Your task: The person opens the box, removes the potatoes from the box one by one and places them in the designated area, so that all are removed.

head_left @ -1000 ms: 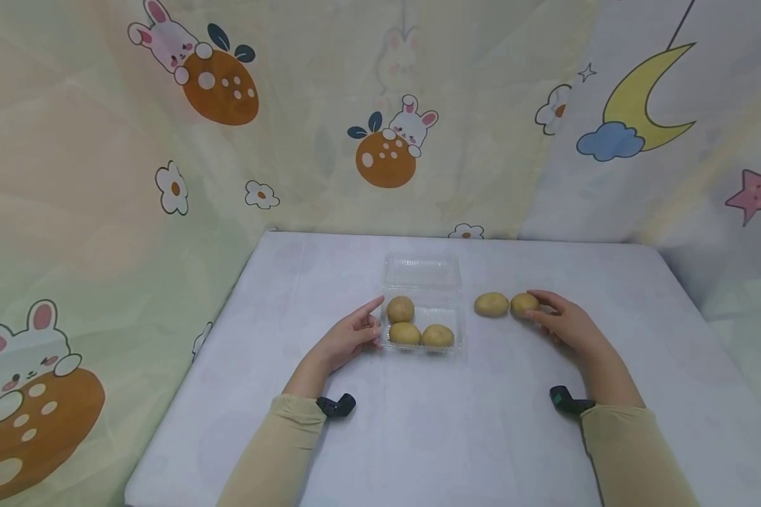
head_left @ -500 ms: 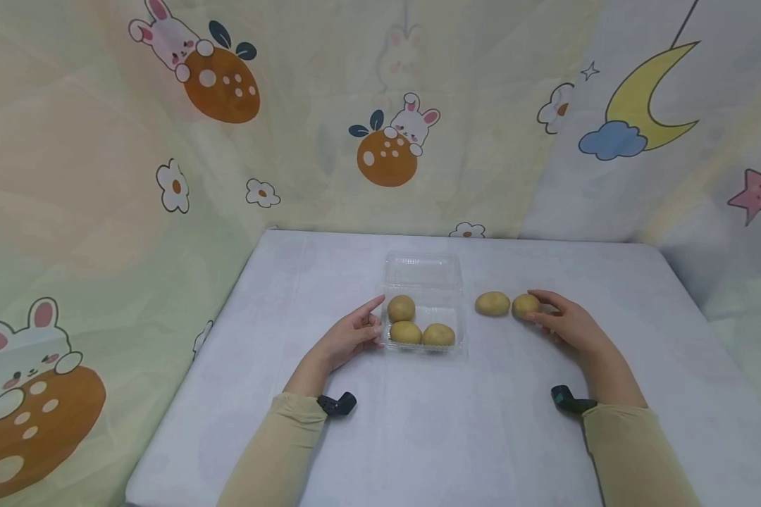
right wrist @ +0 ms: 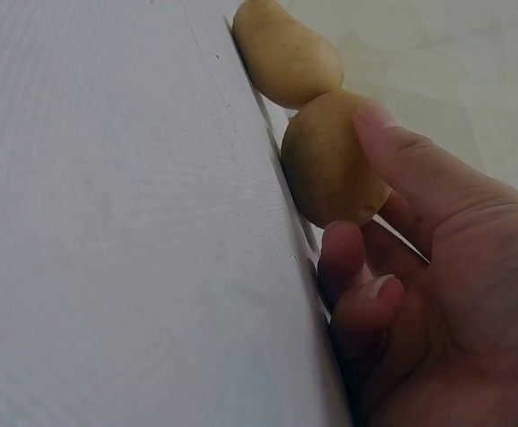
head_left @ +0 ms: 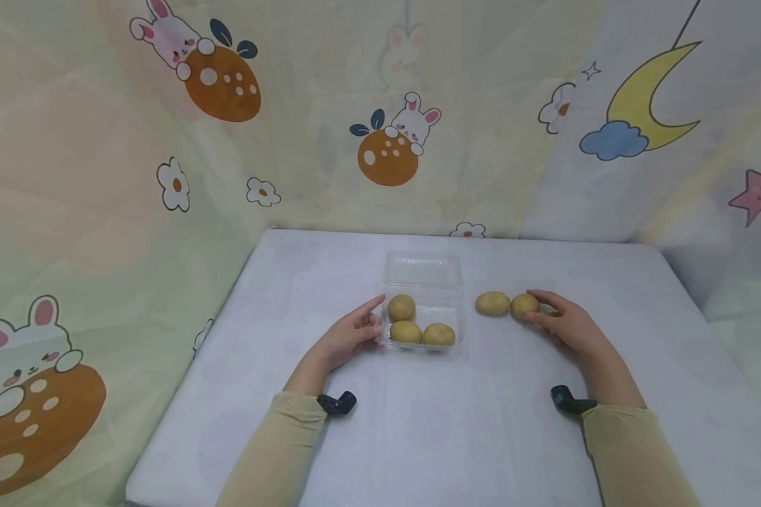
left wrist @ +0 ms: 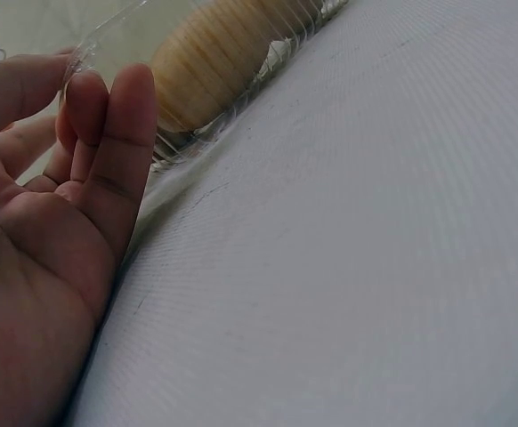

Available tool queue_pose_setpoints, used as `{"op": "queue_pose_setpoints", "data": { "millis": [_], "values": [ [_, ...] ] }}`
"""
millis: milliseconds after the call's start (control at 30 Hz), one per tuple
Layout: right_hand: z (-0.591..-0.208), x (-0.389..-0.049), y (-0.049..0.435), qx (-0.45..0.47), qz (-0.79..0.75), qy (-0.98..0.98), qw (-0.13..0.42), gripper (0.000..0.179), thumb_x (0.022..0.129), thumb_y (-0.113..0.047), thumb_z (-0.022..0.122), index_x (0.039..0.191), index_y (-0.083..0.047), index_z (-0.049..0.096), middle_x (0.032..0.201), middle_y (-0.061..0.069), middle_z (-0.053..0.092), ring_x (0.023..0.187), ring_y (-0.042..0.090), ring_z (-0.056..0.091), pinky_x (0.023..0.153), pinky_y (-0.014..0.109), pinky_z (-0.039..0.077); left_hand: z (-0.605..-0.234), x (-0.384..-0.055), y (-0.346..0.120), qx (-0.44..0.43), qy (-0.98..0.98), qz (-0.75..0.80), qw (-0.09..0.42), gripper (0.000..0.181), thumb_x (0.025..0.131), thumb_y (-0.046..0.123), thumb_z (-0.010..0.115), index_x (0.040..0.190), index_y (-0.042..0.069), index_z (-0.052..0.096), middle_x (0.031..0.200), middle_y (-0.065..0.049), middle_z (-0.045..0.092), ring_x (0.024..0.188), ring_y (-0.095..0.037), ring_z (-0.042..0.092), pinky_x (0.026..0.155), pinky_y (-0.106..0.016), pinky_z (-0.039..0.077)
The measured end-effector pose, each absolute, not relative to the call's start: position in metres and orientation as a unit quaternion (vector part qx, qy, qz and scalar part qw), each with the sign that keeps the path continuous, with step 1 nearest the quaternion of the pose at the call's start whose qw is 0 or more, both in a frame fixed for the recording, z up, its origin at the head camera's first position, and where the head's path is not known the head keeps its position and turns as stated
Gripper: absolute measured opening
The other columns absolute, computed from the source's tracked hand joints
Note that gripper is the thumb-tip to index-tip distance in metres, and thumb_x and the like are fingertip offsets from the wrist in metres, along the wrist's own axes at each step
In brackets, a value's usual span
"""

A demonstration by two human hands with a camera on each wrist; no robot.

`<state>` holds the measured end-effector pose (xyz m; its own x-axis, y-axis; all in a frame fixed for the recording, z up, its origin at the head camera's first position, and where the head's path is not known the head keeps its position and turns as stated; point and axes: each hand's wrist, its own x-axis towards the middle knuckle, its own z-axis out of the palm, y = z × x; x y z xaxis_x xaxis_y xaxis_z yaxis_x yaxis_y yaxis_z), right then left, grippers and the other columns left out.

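Potato (head_left: pixel 523 305), smooth, roundish, long axis unclear, pinched on surface (head_left: pixel 418 422) by right hand (head_left: pixel 567 324); oval potato (head_left: pixel 492 303) laid left-right just beside; clear plastic box (head_left: pixel 437 313) touched by loose-fingered left hand (head_left: pixel 349 338).

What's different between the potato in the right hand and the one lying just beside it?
The held potato looks rounder, while the neighbouring potato is a longer oval. The right hand grips the held potato; no hand touches the neighbouring potato. The neighbouring potato sits closer to the clear plastic box than the held potato does. Both are yellowish-brown and outside the box.
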<state>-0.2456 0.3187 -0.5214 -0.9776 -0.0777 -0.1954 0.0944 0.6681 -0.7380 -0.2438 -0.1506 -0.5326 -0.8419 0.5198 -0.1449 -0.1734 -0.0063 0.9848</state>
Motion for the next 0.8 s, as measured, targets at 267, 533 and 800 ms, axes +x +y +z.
{"op": "queue_pose_setpoints", "data": {
  "millis": [267,533,800],
  "values": [
    [-0.5156,-0.2425,0.3155,0.001,-0.421,0.901,0.106,0.079,0.086,-0.061,0.064,0.151,-0.021,0.04,0.12,0.015,0.054,0.071,0.016,0.053,0.056,0.028,0.046,-0.5319,-0.2436,-0.1505,0.138,0.662,0.694,0.246,0.074,0.095,0.005,0.061,0.158,0.023,0.025,0.095,0.0,0.048,0.086,-0.015,0.059,0.084,-0.031,0.058],
    [-0.5153,-0.2416,0.3166,0.002,-0.435,0.895,0.103,0.077,0.088,-0.06,0.064,0.15,-0.021,0.041,0.127,0.013,0.051,0.072,0.015,0.052,0.056,0.028,0.046,-0.5327,-0.2436,-0.1502,0.133,0.667,0.691,0.243,0.072,0.096,0.007,0.061,0.157,0.024,0.027,0.093,0.0,0.049,0.085,-0.015,0.058,0.085,-0.032,0.058],
    [-0.5158,-0.2413,0.3185,0.003,-0.452,0.886,0.104,0.072,0.091,-0.057,0.061,0.15,-0.021,0.042,0.118,0.013,0.054,0.067,0.014,0.052,0.055,0.029,0.046,-0.5318,-0.2428,-0.1501,0.135,0.663,0.694,0.246,0.073,0.096,0.005,0.06,0.157,0.023,0.026,0.094,0.0,0.048,0.086,-0.015,0.059,0.084,-0.031,0.058]
  ]
}}
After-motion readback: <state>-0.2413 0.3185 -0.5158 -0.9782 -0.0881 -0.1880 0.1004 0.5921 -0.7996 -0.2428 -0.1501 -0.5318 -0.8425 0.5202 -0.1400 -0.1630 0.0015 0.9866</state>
